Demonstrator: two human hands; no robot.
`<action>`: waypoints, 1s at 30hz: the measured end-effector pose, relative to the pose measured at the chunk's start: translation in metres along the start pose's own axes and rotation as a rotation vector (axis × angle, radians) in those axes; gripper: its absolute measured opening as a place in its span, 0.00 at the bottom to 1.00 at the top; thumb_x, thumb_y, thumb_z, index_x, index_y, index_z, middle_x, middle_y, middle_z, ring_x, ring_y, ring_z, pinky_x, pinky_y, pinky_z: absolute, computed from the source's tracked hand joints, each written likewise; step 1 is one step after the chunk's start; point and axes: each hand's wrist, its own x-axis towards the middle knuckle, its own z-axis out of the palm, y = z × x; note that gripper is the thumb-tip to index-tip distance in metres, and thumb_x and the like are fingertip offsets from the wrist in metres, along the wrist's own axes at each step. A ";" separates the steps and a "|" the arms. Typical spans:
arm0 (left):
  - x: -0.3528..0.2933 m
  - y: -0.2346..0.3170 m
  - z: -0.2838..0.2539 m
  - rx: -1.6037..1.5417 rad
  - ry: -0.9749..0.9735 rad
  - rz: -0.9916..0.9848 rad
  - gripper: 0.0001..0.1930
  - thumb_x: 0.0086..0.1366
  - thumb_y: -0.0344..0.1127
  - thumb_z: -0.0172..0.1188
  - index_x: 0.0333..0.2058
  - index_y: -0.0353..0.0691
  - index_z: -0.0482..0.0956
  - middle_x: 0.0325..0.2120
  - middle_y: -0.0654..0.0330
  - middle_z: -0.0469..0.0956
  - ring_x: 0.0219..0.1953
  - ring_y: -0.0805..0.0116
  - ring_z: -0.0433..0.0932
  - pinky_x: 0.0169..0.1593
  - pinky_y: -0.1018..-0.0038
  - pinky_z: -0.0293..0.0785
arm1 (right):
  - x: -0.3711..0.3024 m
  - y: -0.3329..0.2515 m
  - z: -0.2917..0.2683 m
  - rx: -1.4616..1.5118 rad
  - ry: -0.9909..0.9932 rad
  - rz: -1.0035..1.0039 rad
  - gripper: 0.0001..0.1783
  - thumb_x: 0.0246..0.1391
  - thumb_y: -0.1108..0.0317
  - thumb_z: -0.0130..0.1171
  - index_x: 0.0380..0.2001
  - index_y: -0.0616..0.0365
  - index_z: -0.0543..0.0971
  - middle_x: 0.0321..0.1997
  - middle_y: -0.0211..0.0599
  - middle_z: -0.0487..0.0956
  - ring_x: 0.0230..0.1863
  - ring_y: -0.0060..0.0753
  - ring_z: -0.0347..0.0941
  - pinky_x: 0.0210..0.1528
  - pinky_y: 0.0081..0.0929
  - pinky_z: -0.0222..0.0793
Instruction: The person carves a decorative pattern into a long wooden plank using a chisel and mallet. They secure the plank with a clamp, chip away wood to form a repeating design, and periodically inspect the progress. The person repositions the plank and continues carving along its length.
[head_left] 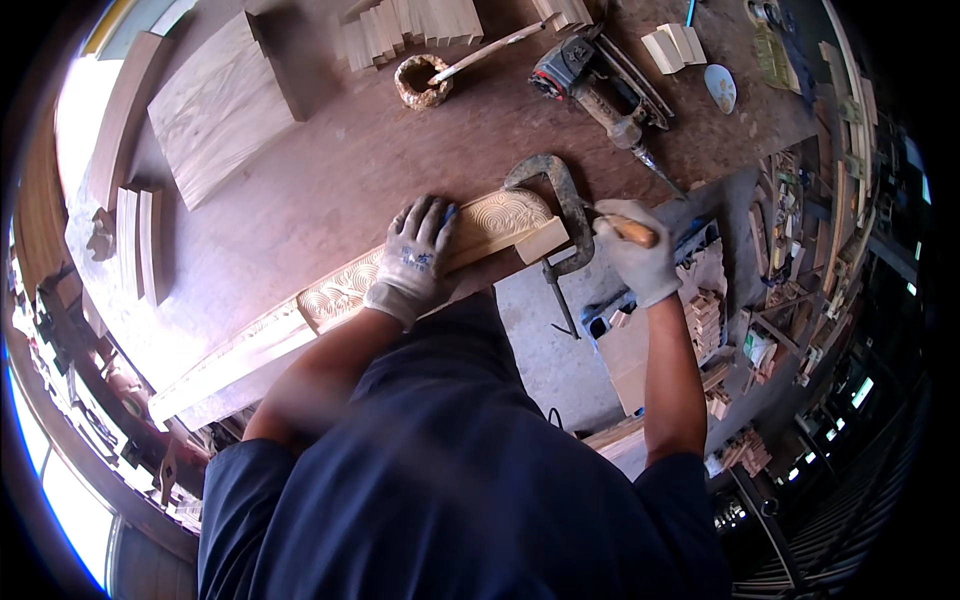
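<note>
Left hand (415, 255), in a pale work glove, is palm-down with fingers together, pressing on the carved board (345, 285); right hand (640, 262), also gloved, is closed around a wooden-handled tool (637, 233), just right of the clamp. Tool's working end is too small to read, so can't tell if it touches anything. Carved board runs diagonally along the near edge of the bench, from lower left up to a rounded end with concentric ridges; C-clamp (567, 195) sits over that end, screw hanging below the edge, with a plain wood block (541, 242) next to it. Bench top (370, 150) is brown, worn and stained, washed out by glare at left. On it, far side: crusted round pot (409, 90) with a stick (490, 52) leaning in it, pneumatic nail gun (605, 100) lying nose toward the near edge, small pale blocks (672, 48), rows of wood strips (410, 25). Left end: wide flat panel (220, 110), two short slats (150, 245). Below right: grey floor (530, 310), stacked wood pieces (705, 320). Room is a cluttered workshop: timber offcuts along the right, dark beyond with small bright openings, strong daylight at left.
</note>
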 end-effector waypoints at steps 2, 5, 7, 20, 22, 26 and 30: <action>0.000 0.001 0.000 0.019 -0.010 -0.004 0.44 0.54 0.54 0.72 0.63 0.35 0.68 0.61 0.42 0.70 0.66 0.40 0.66 0.68 0.45 0.61 | -0.007 0.015 -0.006 0.077 0.154 0.104 0.11 0.55 0.75 0.68 0.43 0.61 0.84 0.40 0.35 0.86 0.39 0.31 0.83 0.46 0.25 0.79; -0.001 0.000 0.005 0.001 0.059 0.027 0.44 0.53 0.54 0.72 0.63 0.35 0.68 0.61 0.43 0.71 0.65 0.40 0.67 0.67 0.44 0.62 | -0.016 0.051 -0.015 0.621 0.350 0.484 0.12 0.61 0.66 0.64 0.43 0.64 0.83 0.39 0.37 0.86 0.36 0.31 0.83 0.41 0.25 0.79; 0.003 0.003 0.000 -0.019 0.028 0.021 0.42 0.56 0.55 0.70 0.62 0.33 0.69 0.61 0.41 0.70 0.66 0.39 0.66 0.68 0.43 0.61 | -0.026 0.100 -0.018 0.978 0.466 0.596 0.17 0.65 0.60 0.61 0.46 0.64 0.81 0.38 0.39 0.84 0.35 0.34 0.81 0.38 0.27 0.78; 0.003 0.008 0.000 0.039 -0.029 -0.021 0.46 0.54 0.55 0.72 0.64 0.33 0.66 0.63 0.41 0.68 0.66 0.38 0.65 0.67 0.45 0.61 | -0.068 0.192 0.014 1.311 0.668 0.652 0.17 0.65 0.58 0.63 0.52 0.52 0.79 0.41 0.38 0.82 0.36 0.31 0.75 0.41 0.29 0.73; 0.004 0.007 0.000 0.037 -0.028 -0.008 0.46 0.54 0.55 0.72 0.64 0.32 0.66 0.63 0.40 0.68 0.66 0.38 0.65 0.67 0.45 0.61 | -0.067 0.189 0.008 1.165 0.681 0.630 0.17 0.67 0.58 0.61 0.54 0.52 0.79 0.42 0.36 0.82 0.37 0.30 0.75 0.42 0.29 0.73; 0.002 0.005 0.001 0.055 -0.012 -0.001 0.47 0.53 0.56 0.72 0.64 0.32 0.66 0.63 0.41 0.68 0.66 0.38 0.65 0.67 0.45 0.61 | -0.044 0.135 -0.001 0.772 0.651 0.522 0.14 0.67 0.64 0.61 0.52 0.58 0.80 0.42 0.33 0.83 0.39 0.28 0.77 0.43 0.26 0.74; 0.003 0.006 -0.001 0.040 -0.016 0.009 0.46 0.53 0.56 0.72 0.63 0.33 0.67 0.62 0.41 0.68 0.66 0.39 0.65 0.67 0.45 0.61 | -0.039 0.092 0.025 -0.135 0.536 0.076 0.16 0.59 0.69 0.68 0.50 0.59 0.81 0.41 0.36 0.84 0.40 0.37 0.79 0.45 0.34 0.75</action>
